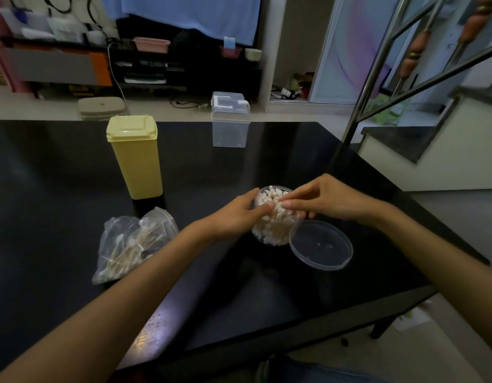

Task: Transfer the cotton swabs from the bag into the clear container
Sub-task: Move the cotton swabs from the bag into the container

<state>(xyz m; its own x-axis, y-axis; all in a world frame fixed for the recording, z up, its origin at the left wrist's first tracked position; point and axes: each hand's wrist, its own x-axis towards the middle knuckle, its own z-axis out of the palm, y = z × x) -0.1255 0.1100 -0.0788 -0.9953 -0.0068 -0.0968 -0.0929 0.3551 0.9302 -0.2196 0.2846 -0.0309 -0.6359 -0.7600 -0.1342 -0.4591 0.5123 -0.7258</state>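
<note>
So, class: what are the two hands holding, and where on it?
The left hand grips the side of the clear container; the right hand has its fingertips on the cotton swabs at the top.

2 bare forearms reach in from the lower edge, no sleeves showing up to the frame's edge. the left hand [233, 214] and right hand [322, 201] carry no visible rings, watch or gloves; fingernails short and plain.

Glossy black table [73, 189]; clear plastic container [269, 233].
</note>
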